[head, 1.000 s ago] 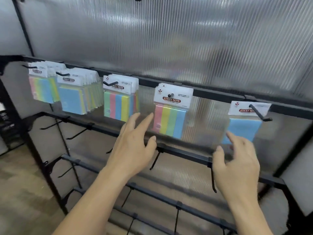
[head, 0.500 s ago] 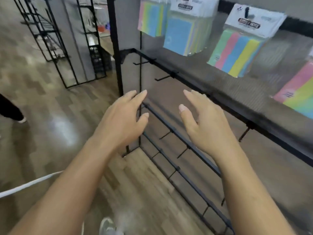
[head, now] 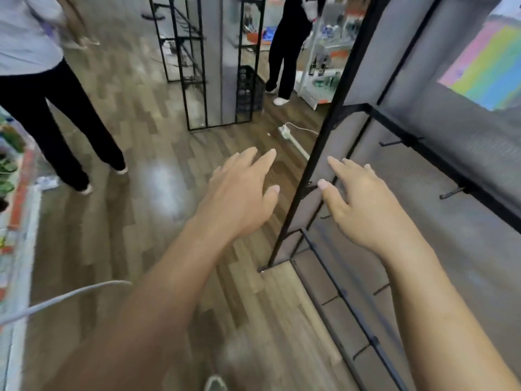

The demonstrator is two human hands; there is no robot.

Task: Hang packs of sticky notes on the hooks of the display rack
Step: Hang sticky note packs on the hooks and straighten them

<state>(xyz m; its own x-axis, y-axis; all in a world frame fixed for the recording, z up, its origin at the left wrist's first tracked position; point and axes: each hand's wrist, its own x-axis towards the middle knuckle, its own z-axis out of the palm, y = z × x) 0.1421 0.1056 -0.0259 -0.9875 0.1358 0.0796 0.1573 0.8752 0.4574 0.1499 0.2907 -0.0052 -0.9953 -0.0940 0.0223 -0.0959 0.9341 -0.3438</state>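
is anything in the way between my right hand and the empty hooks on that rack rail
Nothing visible does: open space lies between the right hand and the nearest empty hook on the display rack. Both it and the left hand are open and hold no pack, though.

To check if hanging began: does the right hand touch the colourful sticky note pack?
Apart. The head view shows the right hand low by the rack post, empty, and the sticky note pack up at the right edge, grey panel between.

Black rack (head: 315,176), rainbow-striped pack (head: 490,69) (blurred), brown floor (head: 158,136).
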